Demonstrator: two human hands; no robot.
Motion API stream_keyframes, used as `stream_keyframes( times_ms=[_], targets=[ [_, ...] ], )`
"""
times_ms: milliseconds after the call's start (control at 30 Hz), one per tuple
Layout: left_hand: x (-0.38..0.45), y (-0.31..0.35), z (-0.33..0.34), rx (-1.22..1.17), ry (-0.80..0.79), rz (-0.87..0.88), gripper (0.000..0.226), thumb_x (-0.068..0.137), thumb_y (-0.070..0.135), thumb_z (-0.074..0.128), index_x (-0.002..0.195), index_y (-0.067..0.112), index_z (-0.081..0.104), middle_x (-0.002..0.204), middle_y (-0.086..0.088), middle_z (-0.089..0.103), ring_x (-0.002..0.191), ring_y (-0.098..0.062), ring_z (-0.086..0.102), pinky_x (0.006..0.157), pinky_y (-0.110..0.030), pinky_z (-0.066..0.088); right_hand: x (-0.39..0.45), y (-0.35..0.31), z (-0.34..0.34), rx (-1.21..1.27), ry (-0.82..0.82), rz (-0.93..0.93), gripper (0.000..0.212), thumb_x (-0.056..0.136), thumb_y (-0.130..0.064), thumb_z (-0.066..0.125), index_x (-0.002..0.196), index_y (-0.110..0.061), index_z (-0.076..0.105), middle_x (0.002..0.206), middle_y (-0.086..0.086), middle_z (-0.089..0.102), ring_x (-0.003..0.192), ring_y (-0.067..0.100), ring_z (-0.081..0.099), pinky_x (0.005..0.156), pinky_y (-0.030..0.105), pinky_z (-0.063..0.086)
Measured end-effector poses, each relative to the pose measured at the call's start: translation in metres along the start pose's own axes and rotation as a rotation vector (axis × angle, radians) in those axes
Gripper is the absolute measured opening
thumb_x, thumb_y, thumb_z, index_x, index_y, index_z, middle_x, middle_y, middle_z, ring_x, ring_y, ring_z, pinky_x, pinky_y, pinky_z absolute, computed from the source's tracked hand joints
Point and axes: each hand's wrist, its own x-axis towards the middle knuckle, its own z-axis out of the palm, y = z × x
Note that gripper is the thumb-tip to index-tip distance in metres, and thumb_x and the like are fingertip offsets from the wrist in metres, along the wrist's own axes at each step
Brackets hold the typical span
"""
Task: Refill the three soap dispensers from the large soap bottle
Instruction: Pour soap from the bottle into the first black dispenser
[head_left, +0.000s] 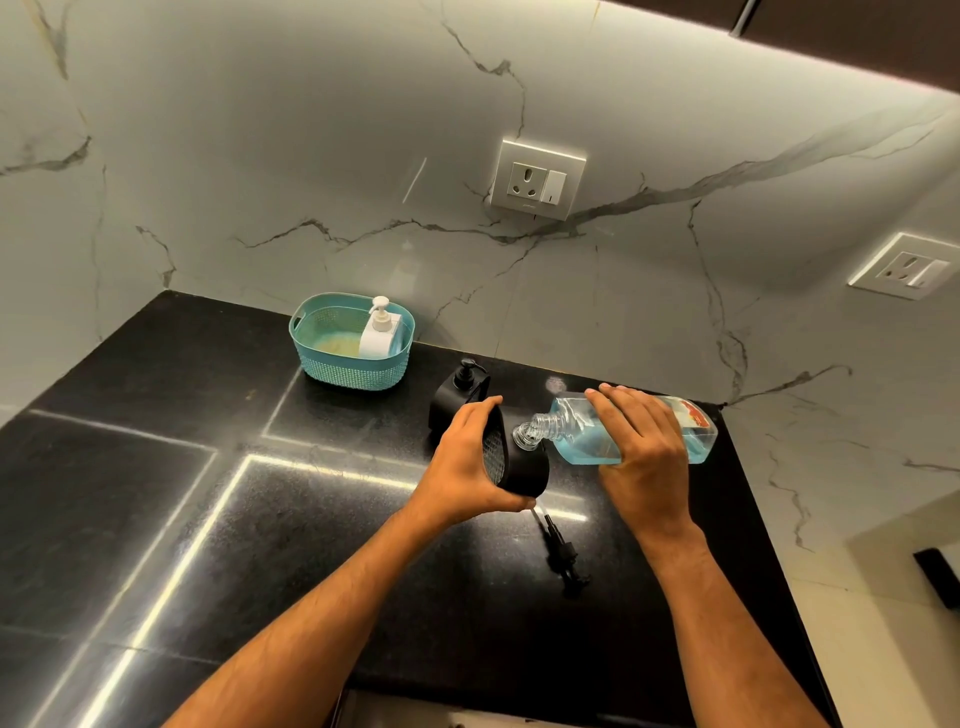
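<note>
Head view looks down on a black stone counter (156, 467) where a person is pouring. The right hand (641, 447) is wrapped over the body of the large soap bottle (696, 431), fingers curled round it, and the bottle lies nearly on its side, its long axis running right to left with the open neck (535, 431) pointing left and slightly down. The left hand (467, 462) grips a black dispenser (519, 467), thumb and fingers curled round its body, tilting it so its top meets the bottle's neck. Everything turns on that one joint: the neck's mouth sits right at the dispenser's opening, directly between the two hands, though I cannot tell whether blue soap is running yet. The bottle looks partly full, so a steeper tilt may be needed.

Just below the left hand, the removed pump head (563, 556) lies on the counter. A second black dispenser (460, 397) stands just behind, pump on, and a white dispenser (379, 335) stands in a teal basket (337, 371) further back by the wall.
</note>
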Motion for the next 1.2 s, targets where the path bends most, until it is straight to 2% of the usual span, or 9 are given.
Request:
stream_keyframes(
  times_ms=[533, 1200],
  targets=[
    [0.0011, -0.0002, 0.0, 0.001, -0.009, -0.003, 0.131, 0.055, 0.044, 0.101, 0.16, 0.016, 0.028, 0.152, 0.003, 0.04, 0.138, -0.013, 0.042, 0.12, -0.035, 0.039, 0.0012, 0.0009, -0.0001, -0.001, 0.002, -0.006, 0.082, 0.061, -0.014, 0.097, 0.135, -0.008, 0.064, 0.135, 0.014, 0.065, 0.127, 0.034, 0.06, 0.107, 0.053, 0.049],
    [0.0012, -0.001, 0.0021, 0.001, 0.002, -0.006, 0.132, 0.052, 0.044, 0.102, 0.159, 0.017, 0.03, 0.15, 0.004, 0.041, 0.136, -0.012, 0.043, 0.118, -0.031, 0.039, 0.001, 0.0009, -0.0016, -0.011, 0.009, -0.019, 0.08, 0.061, -0.013, 0.098, 0.134, -0.007, 0.065, 0.134, 0.014, 0.066, 0.126, 0.034, 0.061, 0.109, 0.05, 0.047]
  ],
)
